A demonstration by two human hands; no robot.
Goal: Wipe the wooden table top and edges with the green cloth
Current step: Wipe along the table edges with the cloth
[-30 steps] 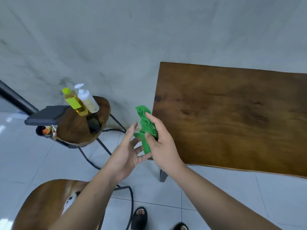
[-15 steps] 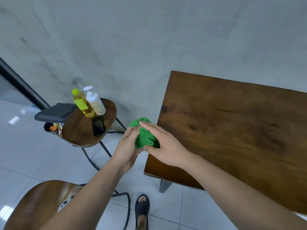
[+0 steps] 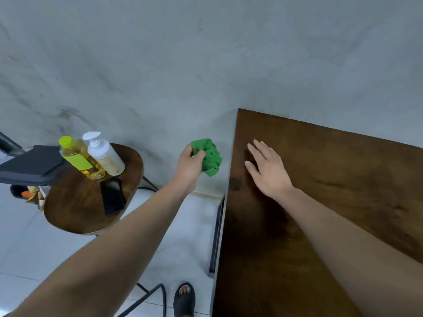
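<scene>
The dark wooden table (image 3: 343,191) fills the right side, its left edge running down the middle of the view. My left hand (image 3: 191,162) grips the bunched green cloth (image 3: 209,157) in the air, just left of the table's far left corner. My right hand (image 3: 266,168) lies flat with straight fingers on the table top near that corner, holding nothing.
A round wooden stool (image 3: 87,197) at the left carries a yellow oil bottle (image 3: 76,156), a white pump bottle (image 3: 104,153) and a black phone (image 3: 112,196). A grey wall stands behind. My sandalled foot (image 3: 184,298) and a black cable are on the white tiled floor.
The cloth has passed from both hands to my left hand alone. My right hand let go and moved right onto the table top. The view has shifted closer to the table's left edge.
</scene>
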